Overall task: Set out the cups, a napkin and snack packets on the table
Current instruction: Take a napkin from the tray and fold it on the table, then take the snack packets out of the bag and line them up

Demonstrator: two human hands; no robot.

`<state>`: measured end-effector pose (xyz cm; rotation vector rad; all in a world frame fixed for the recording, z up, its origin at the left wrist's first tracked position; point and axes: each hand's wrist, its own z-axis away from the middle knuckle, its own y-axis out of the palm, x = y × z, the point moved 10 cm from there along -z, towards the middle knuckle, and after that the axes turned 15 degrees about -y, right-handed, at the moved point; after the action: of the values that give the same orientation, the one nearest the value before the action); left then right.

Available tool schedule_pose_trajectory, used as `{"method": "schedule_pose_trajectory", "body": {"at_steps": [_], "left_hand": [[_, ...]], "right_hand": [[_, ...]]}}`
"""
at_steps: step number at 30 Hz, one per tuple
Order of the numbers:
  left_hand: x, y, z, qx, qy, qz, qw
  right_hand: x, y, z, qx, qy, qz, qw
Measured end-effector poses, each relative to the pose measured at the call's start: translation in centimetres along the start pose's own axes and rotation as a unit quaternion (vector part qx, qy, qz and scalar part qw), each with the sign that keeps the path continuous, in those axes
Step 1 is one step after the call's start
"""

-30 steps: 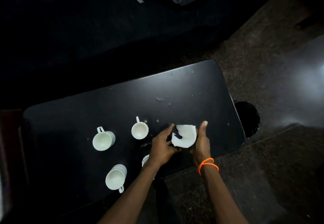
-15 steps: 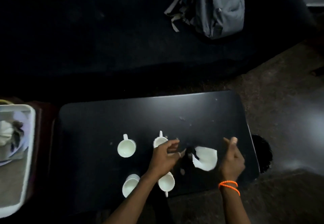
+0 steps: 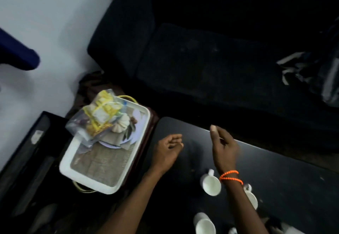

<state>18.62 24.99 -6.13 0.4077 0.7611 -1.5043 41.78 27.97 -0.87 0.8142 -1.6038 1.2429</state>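
Both hands hang empty, left hand [image 3: 167, 146] loosely curled and right hand [image 3: 222, 146] relaxed above the table [image 3: 286, 175] by the cups [image 3: 211, 183], so reach left to the snack packets [image 3: 100, 116] heaped on the white tray [image 3: 91, 184], pinching just the top packet so the pile stays put.

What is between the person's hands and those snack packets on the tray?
Nothing visible. The left hand and right hand hover empty over the black table; the snack packets lie uncovered on the white tray just beyond the table's left end.
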Motion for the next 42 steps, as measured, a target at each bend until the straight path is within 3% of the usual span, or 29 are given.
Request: {"method": "schedule_pose_trajectory", "body": {"at_steps": [4,8,11,14,17,19,24,27,29,31,35,38,40,42], "left_hand": [[0.0,-10.1,-3.0,-0.071,0.004,0.049,0.996],[0.7,-19.4,-2.9,-0.201,0.036,0.072,0.976],[2.9,-26.3,-1.3,-0.350,0.039,0.103,0.930],[6.9,-31.0,-1.1,-0.448,-0.060,0.115,0.884],[11.2,-32.2,-3.3,-0.408,-0.219,0.146,0.874],[12.4,-32.1,-4.7,-0.372,-0.258,0.200,0.869],[11.5,-31.4,-7.5,-0.257,-0.198,0.391,0.861],[9.4,-30.1,-7.8,-0.179,-0.123,0.424,0.879],[8.0,-30.0,-6.7,-0.200,-0.064,0.371,0.904],[5.4,-30.0,-4.9,-0.236,0.016,0.236,0.942],[0.3,-26.0,-1.2,-0.128,0.155,0.064,0.977],[-0.2,-21.9,0.4,0.015,0.158,-0.010,0.987],[0.6,-22.6,0.5,0.010,0.108,0.127,0.986],[2.3,-23.6,-0.3,-0.074,0.038,0.241,0.967]], "right_hand": [[3.8,12.8,-1.1,0.123,-0.040,0.002,0.992],[5.0,23.6,0.1,0.217,-0.049,0.011,0.975],[5.3,30.1,0.8,0.237,-0.015,0.014,0.971],[4.5,34.7,1.4,0.247,0.084,0.008,0.965],[3.6,37.9,2.2,0.251,0.142,0.006,0.957],[3.5,38.6,2.7,0.241,0.148,0.014,0.959],[2.3,39.0,3.1,0.218,0.194,0.008,0.956],[1.2,38.6,2.8,0.183,0.260,0.001,0.948],[1.2,38.0,3.2,0.165,0.314,-0.034,0.934],[2.6,38.6,4.6,0.188,0.372,-0.165,0.894],[7.1,37.7,5.2,0.261,0.361,-0.389,0.806],[8.0,33.8,4.9,0.273,0.363,-0.452,0.768],[8.0,30.7,5.1,0.279,0.350,-0.473,0.759],[7.6,27.4,5.2,0.274,0.327,-0.490,0.760]]}}
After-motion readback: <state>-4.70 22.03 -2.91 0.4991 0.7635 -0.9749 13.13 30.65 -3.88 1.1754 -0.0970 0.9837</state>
